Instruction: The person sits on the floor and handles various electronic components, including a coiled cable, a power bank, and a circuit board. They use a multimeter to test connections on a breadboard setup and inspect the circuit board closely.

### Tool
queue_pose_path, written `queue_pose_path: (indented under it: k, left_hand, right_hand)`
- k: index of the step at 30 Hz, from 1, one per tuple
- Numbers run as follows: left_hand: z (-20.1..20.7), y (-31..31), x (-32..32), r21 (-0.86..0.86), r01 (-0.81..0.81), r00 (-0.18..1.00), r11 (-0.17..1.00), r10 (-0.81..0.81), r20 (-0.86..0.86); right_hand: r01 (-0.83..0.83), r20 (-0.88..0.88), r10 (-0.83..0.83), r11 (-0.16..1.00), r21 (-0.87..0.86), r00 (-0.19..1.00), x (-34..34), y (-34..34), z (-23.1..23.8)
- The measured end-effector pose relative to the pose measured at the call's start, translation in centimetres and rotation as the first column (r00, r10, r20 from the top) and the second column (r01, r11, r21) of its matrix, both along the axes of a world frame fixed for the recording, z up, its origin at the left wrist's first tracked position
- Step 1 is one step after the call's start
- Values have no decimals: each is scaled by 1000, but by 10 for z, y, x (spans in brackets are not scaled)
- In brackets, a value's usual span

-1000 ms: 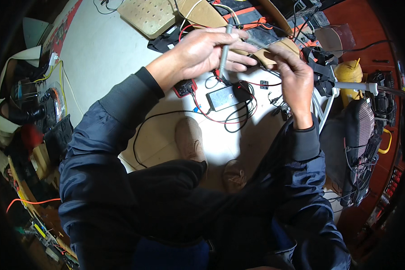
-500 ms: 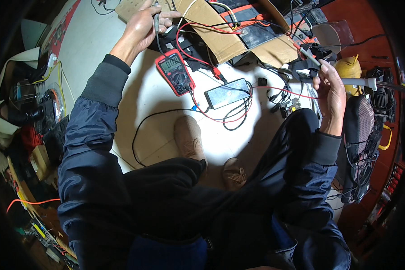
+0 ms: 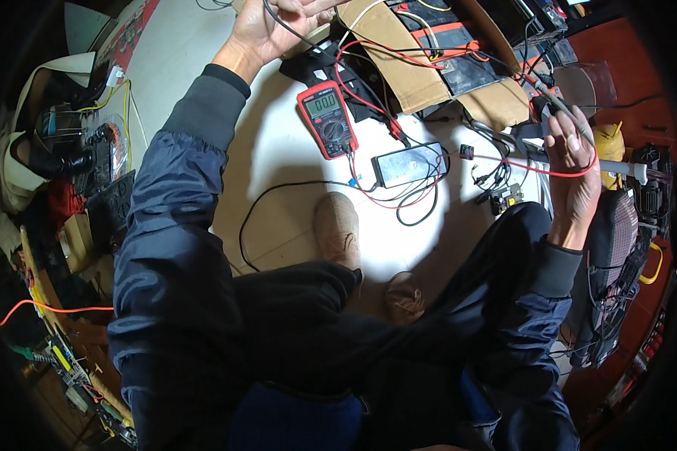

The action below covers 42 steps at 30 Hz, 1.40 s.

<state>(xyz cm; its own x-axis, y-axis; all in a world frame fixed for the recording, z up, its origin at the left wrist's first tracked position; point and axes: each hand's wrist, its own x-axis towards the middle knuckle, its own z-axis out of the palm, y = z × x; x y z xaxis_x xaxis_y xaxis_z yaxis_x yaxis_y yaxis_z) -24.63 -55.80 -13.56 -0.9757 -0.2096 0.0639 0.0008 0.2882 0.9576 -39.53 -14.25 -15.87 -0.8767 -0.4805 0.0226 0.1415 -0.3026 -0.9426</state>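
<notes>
My left hand (image 3: 274, 30), partly cut off at the top edge, has the black test lead (image 3: 287, 27) running across it; the probe it held a moment earlier is out of sight. My right hand (image 3: 574, 154) grips a slim grey test probe (image 3: 555, 100), its red lead (image 3: 560, 172) curving below the fingers. The probe tip points toward the far right corner of the open cardboard box (image 3: 410, 79), where black and orange battery-like blocks (image 3: 466, 71) sit. Between my hands a red digital multimeter (image 3: 328, 120) lies on the floor, beside a grey power adapter (image 3: 410, 165).
Coiled black cables and a small circuit board (image 3: 506, 198) lie near my right knee. A yellow bag (image 3: 611, 161), a white tube (image 3: 628, 171) and a black padded seat-like thing (image 3: 609, 233) stand at the right. Cluttered shelving with tools (image 3: 68, 361) is at the left.
The view has shifted, so the floor things appear further right. My left hand has moved up toward the top edge. The right-hand probe is tilted differently, with its red lead looping under the hand.
</notes>
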Motion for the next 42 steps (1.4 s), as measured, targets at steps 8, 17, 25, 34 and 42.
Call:
queue_pose_path:
  k: [8,17,25,34,42]
  left_hand:
    - [-56,-20,-31,480,-46,999,876,53,-1]
    - [-118,-47,-56,304,-292,956,907,273,104]
    - [-122,-42,-55,378,-250,960,891,278,-21]
    - [-120,-36,-51,362,-268,954,893,299,-31]
    - [-123,-38,-57,346,-271,954,898,297,-23]
  right_hand:
    - [256,-122,-238,953,160,964,-3,-43,-36]
    - [361,-395,-216,868,341,893,-8,-81,-75]
    - [187,-227,-96,885,427,969,-11,-115,-100]
    - [156,-143,-103,888,433,984,-17,-120,-110]
    - [155,-96,-125,881,448,987,-23,-127,-113]
